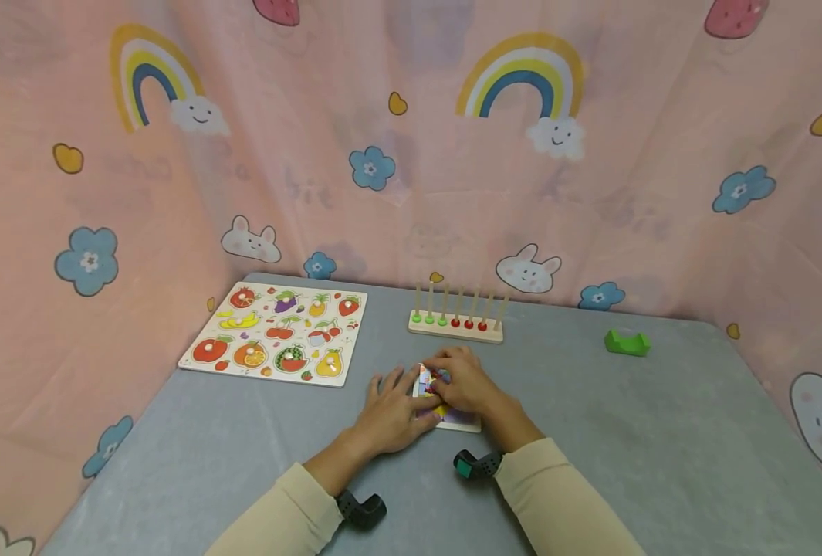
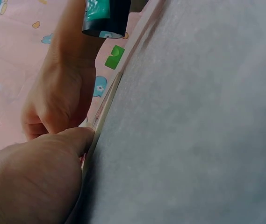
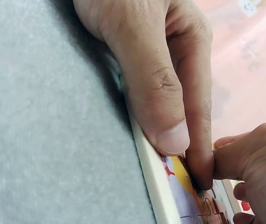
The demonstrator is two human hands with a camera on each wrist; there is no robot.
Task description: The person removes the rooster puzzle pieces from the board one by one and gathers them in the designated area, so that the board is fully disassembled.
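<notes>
A small jigsaw puzzle (image 1: 462, 421) with a pale wooden rim lies in front of me; jigsaw lines and a colourful picture (image 3: 182, 182) show in the right wrist view. My left hand (image 1: 390, 415) rests on its left side, fingers extended, with thumb (image 3: 172, 140) and index finger pressing near the front edge. My right hand (image 1: 468, 382) bends over the upper part of the puzzle, fingers curled down onto it, its tips close to the left index finger. Both hands cover much of the picture. Whether the right fingertips pinch a piece is hidden.
A fruit peg board (image 1: 279, 330) lies at the back left. Behind the hands stands a wooden rack with upright pegs (image 1: 455, 328) and green and red beads. A green curved block (image 1: 627, 343) sits at the back right. A patterned pink curtain (image 1: 424, 208) borders the grey table (image 1: 647, 455).
</notes>
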